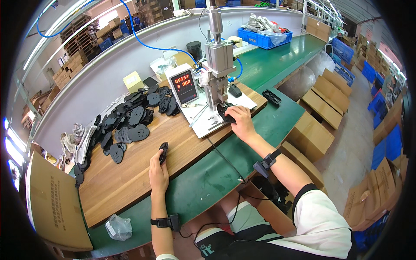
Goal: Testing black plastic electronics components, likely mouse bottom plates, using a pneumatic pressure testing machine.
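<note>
My left hand (158, 169) is closed on a flat black plastic part (163, 152), held on edge just above the wooden board (130, 173). At the press, my right hand (239, 120) has its fingers closed on another black plastic part (225, 112), which sits on the white base plate (212, 123) under the press head. Above it stands the metal pneumatic press (219, 60), with a white control box (183, 84) showing red digits at its left. A heap of similar flat, rounded black parts (125, 117) lies on the board between my left hand and the back wall.
A black tray-shaped piece (271, 98) lies on the green bench (286, 113), right of the press. Cardboard boxes (312, 134) line the bench's right side. At the far end is a blue crate (264, 40); a carton (56, 203) stands at left. A black cable (225, 160) crosses the bench edge.
</note>
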`<state>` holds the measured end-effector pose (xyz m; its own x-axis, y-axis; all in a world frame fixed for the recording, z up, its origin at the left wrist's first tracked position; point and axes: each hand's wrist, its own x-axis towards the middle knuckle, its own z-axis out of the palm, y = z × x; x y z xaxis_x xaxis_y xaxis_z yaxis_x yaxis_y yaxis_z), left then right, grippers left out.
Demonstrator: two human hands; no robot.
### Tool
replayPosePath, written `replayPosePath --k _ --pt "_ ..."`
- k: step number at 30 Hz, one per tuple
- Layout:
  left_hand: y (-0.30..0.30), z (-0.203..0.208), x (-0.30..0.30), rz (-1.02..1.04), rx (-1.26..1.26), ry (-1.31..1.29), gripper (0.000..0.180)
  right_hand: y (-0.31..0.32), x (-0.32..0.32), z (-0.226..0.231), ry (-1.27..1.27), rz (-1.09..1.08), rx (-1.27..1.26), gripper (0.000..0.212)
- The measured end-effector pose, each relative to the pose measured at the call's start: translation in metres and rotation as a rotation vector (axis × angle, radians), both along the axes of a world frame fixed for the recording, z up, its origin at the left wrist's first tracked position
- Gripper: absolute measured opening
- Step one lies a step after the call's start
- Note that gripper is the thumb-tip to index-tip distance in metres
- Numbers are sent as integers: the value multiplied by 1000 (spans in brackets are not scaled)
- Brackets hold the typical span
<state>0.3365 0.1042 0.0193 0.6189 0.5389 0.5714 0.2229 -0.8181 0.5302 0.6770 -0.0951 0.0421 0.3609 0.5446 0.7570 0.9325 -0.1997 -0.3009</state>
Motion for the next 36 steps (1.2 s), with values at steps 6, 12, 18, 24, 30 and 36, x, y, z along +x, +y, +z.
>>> replayPosePath --k 6,12,18,24,30,36 --pt "1 -1 -2 14 53 17 50 2 0 -1 6 12 3 40" --pt "0 0 0 7 13 -12 47 1 1 -1 1 -2 -8 40" --pt "-2 -5 3 24 -82 -131 45 -1 0 4 2 2 -19 39" --pt "-9 12 9 30 66 -7 43 -1 -2 8 32 13 -28 34" --pt "-47 41 71 -168 279 19 58 -2 7 10 39 27 -57 33" --pt "-83 50 154 -276 481 162 56 -24 16 43 65 87 44 31"
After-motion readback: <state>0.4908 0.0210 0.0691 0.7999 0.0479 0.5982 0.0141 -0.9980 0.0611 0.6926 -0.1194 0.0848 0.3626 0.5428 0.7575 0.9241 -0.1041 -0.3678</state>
